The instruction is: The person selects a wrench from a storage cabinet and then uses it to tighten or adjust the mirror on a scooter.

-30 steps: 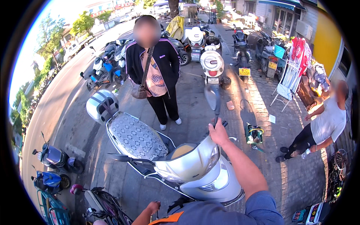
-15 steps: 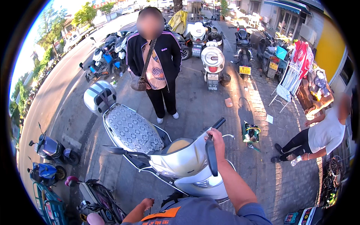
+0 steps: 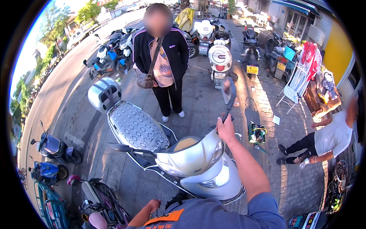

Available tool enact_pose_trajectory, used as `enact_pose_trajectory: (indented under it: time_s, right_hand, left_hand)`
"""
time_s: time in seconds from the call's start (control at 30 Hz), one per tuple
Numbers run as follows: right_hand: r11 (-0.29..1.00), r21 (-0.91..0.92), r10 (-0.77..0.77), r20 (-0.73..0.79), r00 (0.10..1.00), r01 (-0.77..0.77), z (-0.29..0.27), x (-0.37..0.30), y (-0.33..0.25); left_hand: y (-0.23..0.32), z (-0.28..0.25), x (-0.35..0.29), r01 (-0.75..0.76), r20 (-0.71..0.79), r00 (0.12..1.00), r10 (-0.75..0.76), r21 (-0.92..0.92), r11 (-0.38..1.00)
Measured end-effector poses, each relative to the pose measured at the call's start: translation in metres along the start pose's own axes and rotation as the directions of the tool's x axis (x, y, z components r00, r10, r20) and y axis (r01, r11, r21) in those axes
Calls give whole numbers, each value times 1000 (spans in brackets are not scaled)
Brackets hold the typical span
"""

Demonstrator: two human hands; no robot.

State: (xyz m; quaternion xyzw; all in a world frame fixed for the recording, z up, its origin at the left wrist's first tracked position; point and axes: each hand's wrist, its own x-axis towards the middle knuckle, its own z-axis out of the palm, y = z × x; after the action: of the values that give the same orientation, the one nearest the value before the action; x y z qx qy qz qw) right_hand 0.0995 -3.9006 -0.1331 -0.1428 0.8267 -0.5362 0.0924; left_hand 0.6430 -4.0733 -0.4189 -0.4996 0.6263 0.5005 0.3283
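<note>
Mirror [image 3: 229,92] in right hand [image 3: 226,129], silver scooter [image 3: 187,163] alongside

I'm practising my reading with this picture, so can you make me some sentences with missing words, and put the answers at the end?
1. The camera wearer's ____ hand holds the stem of a mirror.
2. The silver scooter has a patterned cover on its ____.
3. The person in the dark jacket wears shoes that are ____ in colour.
4. The cloth draped over something behind that person is bright ____.

Missing words: right; seat; white; yellow.
</note>
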Motion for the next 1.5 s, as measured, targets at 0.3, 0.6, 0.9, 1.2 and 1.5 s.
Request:
enact_pose_trajectory:
  time_s: [0.3,0.6,0.9,1.2,1.5]
  right_hand:
    - [578,-455,-398,568,720,678,-27,-8,-30]
    - [802,-304,-526,50,849,515,2,-77,4]
    - [921,85,-335,-322,886,379,49,-75,33]
    - [906,394,-57,-252,966,156,34,-11,32]
    - [906,-281,-220,324,920,316,-23,21,6]
  left_hand:
    - [-24,-4,11,8,-55,998,-8,8,1000]
    - [-16,-7,30,-75,-61,995,76,28,997]
    - [-5,-1,15,-105,-66,992,105,6,994]
    - [-56,2,61,-128,77,990,117,173,976]
    - [130,-10,107,-394,149,917,369,479,785]
